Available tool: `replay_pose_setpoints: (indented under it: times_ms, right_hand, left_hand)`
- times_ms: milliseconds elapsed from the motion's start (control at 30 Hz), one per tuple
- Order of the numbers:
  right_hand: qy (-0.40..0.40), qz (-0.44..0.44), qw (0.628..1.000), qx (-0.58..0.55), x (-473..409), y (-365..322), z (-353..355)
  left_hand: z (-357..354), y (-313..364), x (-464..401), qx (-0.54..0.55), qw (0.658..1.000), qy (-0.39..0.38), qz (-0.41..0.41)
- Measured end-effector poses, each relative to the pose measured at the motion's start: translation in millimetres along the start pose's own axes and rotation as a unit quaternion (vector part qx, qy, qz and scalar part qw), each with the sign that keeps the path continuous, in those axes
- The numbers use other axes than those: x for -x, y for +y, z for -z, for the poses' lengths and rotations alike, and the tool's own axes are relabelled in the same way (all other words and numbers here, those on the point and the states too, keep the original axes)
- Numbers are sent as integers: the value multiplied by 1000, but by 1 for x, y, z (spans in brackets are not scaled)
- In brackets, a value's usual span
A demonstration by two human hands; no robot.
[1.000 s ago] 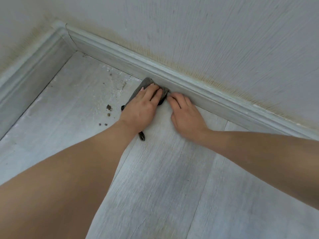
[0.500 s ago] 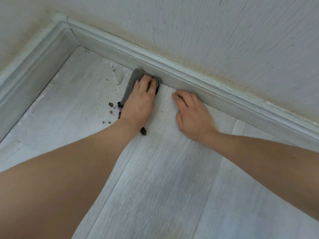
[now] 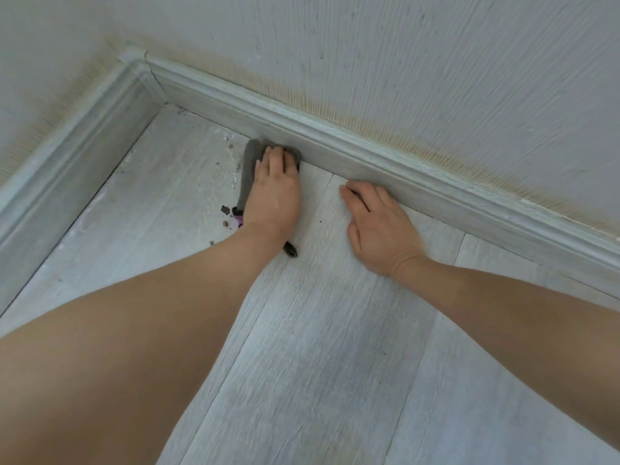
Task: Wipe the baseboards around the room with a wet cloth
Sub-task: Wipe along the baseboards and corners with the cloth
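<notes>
Left hand [image 3: 273, 193] flat, fingers straight, presses grey wet cloth [image 3: 250, 169] against pale wood-grain baseboard [image 3: 369, 159]; right hand [image 3: 379, 223] open, flat on light laminate floor [image 3: 318, 330].

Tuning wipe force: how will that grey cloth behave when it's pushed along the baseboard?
The grey cloth is probably floppy: it lies flat under the left hand, so it may bunch. It will likely catch the crumbs beside it. Wetness can't be judged from the head view.

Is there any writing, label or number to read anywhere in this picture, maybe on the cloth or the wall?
None: no word, label, brand or number shows.
The grey cloth under the left hand is plain.
The baseboard, wall and floor bear only grain and streaks.
</notes>
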State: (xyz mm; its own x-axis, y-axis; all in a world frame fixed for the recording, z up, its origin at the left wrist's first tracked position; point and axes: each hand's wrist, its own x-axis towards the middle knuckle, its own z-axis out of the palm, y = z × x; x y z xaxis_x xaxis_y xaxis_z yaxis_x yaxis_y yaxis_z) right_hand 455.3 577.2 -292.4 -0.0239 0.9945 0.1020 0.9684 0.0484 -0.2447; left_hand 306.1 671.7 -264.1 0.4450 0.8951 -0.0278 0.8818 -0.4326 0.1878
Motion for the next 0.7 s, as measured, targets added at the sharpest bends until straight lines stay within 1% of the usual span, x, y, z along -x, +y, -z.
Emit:
replay_pose_setpoints:
  times_ms: [100,233,267,367,433,567,633,700]
  right_hand:
    - [-1,0,1000,0,0,0,0]
    - [-2,4,1000,-4,-1,-2,0]
    - [-2,2,1000,-3,0,-2,0]
    - [-7,0,1000,-3,-1,-3,-1]
    - [-11,-2,1000,-4,-1,-2,-1]
    - [-32,6,999,6,0,0,0]
    - [-33,7,999,12,-1,1,1]
    - [-35,13,999,14,-2,1,1]
  left_hand:
    - [-6,-2,0,-14,1000,-2,-22]
    - [-5,-10,-3,-10,1000,7,-18]
    - [-3,-11,-6,-8,1000,5,-11]
    - [5,-21,-15,-2,998,-14,53]
    - [9,-25,-22,6,997,-31,74]
    - [18,-18,-26,52,992,-66,98]
    - [25,-19,-25,105,988,-60,91]
    - [30,-23,-18,151,985,-36,72]
